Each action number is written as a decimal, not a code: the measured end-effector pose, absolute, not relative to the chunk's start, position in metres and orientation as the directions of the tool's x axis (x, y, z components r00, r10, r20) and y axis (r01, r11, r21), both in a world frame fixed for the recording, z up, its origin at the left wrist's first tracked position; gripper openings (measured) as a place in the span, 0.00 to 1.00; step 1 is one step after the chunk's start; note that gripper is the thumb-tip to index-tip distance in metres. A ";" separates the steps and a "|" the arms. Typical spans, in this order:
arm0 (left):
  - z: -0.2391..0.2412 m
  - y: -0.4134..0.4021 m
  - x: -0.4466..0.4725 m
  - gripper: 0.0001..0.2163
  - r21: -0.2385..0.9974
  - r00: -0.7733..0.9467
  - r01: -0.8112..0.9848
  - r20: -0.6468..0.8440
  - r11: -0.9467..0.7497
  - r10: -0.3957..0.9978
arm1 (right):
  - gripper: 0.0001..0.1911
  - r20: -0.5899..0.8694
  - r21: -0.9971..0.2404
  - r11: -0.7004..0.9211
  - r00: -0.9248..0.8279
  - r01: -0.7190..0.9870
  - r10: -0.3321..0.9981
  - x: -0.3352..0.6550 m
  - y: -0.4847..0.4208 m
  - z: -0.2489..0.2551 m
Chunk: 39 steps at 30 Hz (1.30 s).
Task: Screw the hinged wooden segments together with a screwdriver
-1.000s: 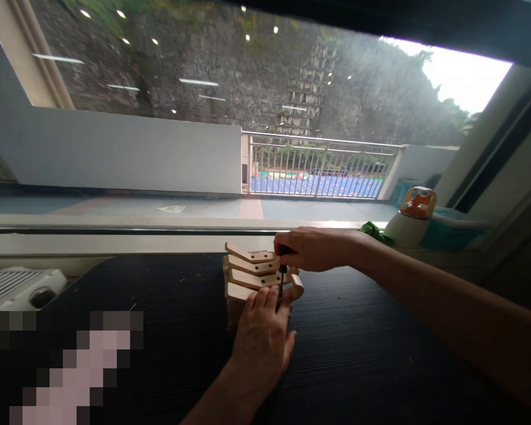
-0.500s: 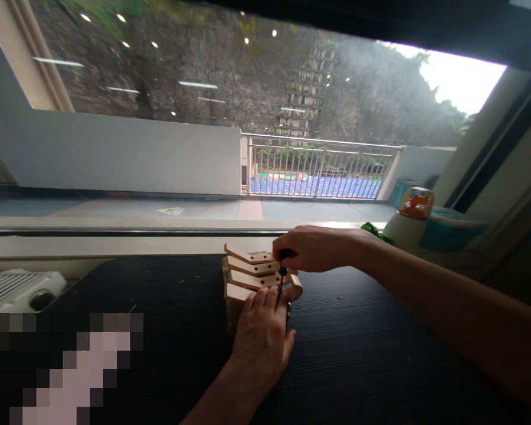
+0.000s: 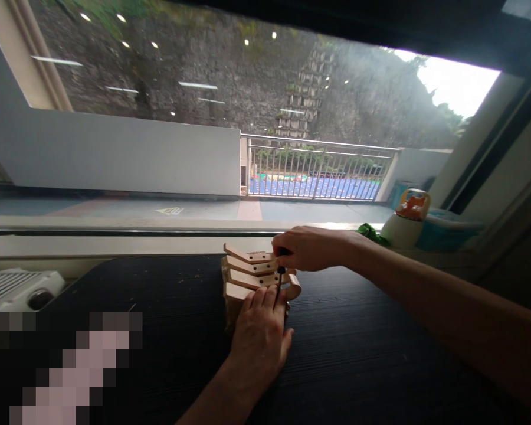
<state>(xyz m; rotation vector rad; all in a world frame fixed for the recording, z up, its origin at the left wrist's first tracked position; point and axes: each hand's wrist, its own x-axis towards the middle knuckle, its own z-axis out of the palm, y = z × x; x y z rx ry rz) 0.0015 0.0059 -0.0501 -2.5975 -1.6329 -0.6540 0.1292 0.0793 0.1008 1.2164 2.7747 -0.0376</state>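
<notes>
On the dark table sits a wooden piece (image 3: 240, 278) made of several pale angled slats, each with dark round holes, on a rough-edged block. My left hand (image 3: 260, 333) is clamped over its near end, fingers across the closest slat and thumb out at the right side. A screwdriver (image 3: 281, 270) stands nearly upright in my right hand (image 3: 307, 248), which is closed around its black handle. The shaft points down beside my left fingertips; its tip is hidden there. A curved wooden end (image 3: 294, 287) sticks out just right of the shaft.
The black table (image 3: 345, 330) has small crumbs on it. At its left stands a white slatted appliance (image 3: 15, 289). Along the window sill at right are a white bottle with an orange top (image 3: 405, 224), a green cloth (image 3: 371, 233) and a teal container (image 3: 446, 229).
The whole view has shifted very slightly. Both hands keep their places on the wooden piece and the screwdriver, with no other clear movement.
</notes>
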 end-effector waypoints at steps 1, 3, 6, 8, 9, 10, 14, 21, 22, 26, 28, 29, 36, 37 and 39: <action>-0.050 0.006 0.001 0.26 0.213 0.369 0.864 0.346 -0.456 0.863 | 0.13 -0.115 0.028 0.684 -0.677 0.729 0.727 0.130 0.079 0.102; -0.051 0.006 0.002 0.26 0.211 0.367 0.867 0.342 -0.451 0.865 | 0.14 -0.127 0.017 0.705 -0.697 0.709 0.705 0.132 0.078 0.105; -0.051 0.005 0.002 0.25 0.207 0.369 0.868 0.339 -0.451 0.865 | 0.13 -0.148 -0.028 0.734 -0.729 0.679 0.669 0.132 0.078 0.108; -0.052 0.005 0.003 0.26 0.203 0.370 0.869 0.338 -0.451 0.865 | 0.12 -0.153 -0.037 0.730 -0.726 0.682 0.671 0.132 0.077 0.109; -0.052 0.005 0.003 0.26 0.201 0.371 0.870 0.337 -0.451 0.865 | 0.12 -0.151 -0.035 0.725 -0.721 0.688 0.677 0.131 0.077 0.109; -0.052 0.005 0.003 0.26 0.199 0.371 0.870 0.336 -0.450 0.866 | 0.12 -0.147 -0.031 0.720 -0.716 0.693 0.682 0.130 0.077 0.108; -0.053 0.005 0.002 0.26 0.190 0.376 0.869 0.346 -0.456 0.860 | 0.12 -0.128 -0.025 0.706 -0.703 0.708 0.700 0.129 0.079 0.103; -0.053 0.006 0.002 0.26 0.185 0.377 0.869 0.357 -0.460 0.855 | 0.12 -0.132 -0.020 0.705 -0.701 0.709 0.701 0.129 0.082 0.101; -0.053 0.006 0.002 0.26 0.187 0.376 0.868 0.357 -0.459 0.855 | 0.12 -0.140 -0.022 0.703 -0.699 0.711 0.702 0.130 0.082 0.103; -0.052 0.006 0.002 0.25 0.190 0.372 0.870 0.355 -0.456 0.858 | 0.16 -0.165 -0.047 0.699 -0.696 0.713 0.699 0.133 0.081 0.110; -0.051 0.005 0.002 0.26 0.188 0.377 0.868 0.351 -0.459 0.857 | 0.13 -0.178 -0.050 0.717 -0.713 0.695 0.678 0.133 0.081 0.110; -0.051 0.005 0.002 0.26 0.187 0.380 0.868 0.350 -0.461 0.856 | 0.13 -0.182 -0.049 0.726 -0.720 0.686 0.669 0.133 0.081 0.109; -0.050 0.005 0.003 0.26 0.186 0.383 0.865 0.353 -0.466 0.853 | 0.11 -0.138 -0.036 0.713 -0.710 0.700 0.690 0.132 0.082 0.102; -0.051 0.005 0.003 0.26 0.186 0.383 0.865 0.357 -0.466 0.852 | 0.11 -0.134 -0.037 0.711 -0.708 0.703 0.693 0.131 0.083 0.101; -0.052 0.006 0.003 0.26 0.184 0.380 0.866 0.362 -0.465 0.851 | 0.11 -0.126 -0.032 0.703 -0.700 0.711 0.702 0.131 0.085 0.099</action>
